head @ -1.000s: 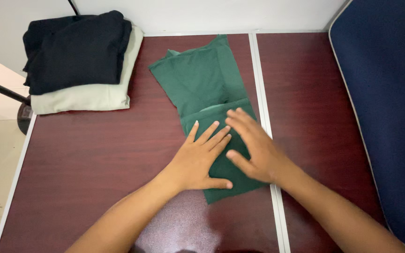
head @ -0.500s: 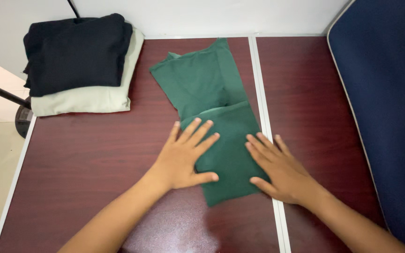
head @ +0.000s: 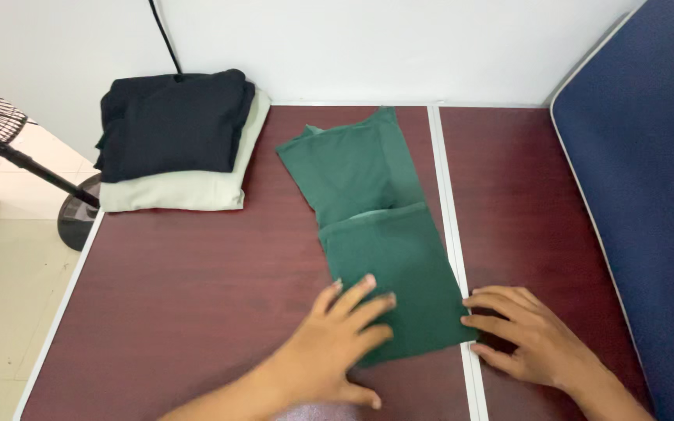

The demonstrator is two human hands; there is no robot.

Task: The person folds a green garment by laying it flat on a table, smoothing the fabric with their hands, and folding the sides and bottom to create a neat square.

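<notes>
**Flat palms on folded green garment, near edge of tabletop**

Nothing is gripped: both hands lie open and flat, fingers extended, neither closed round any cloth.

Left hand [head: 335, 343]: palm down, fingers spread and pointing toward the far right, fingertips resting on the near left part of the green garment [head: 384, 242]. Thumb is splayed toward the near edge of the tabletop [head: 181, 288]. Forearm enters from the near edge, angled up to the right.

Right hand [head: 528, 339]: palm down, fingers pointing left, fingertips touching the garment's near right corner, just over the pale seam strip [head: 448, 226] that divides the tabletop. Palm rests on the wood right of the strip. Forearm enters from the near right corner.

Green garment: folded into a long narrow band, running from the far edge toward the near edge, slightly slanted, just left of the seam strip. Its near portion is doubled over the far portion; the fold's edge shows as a crosswise line at mid-length.

Far left corner: a folded black garment [head: 173, 121] stacked on a folded pale green one [head: 185, 191]. A dark blue cushion [head: 649, 203] lies along the right edge. A standing fan [head: 1, 144] is on the floor to the left.
</notes>
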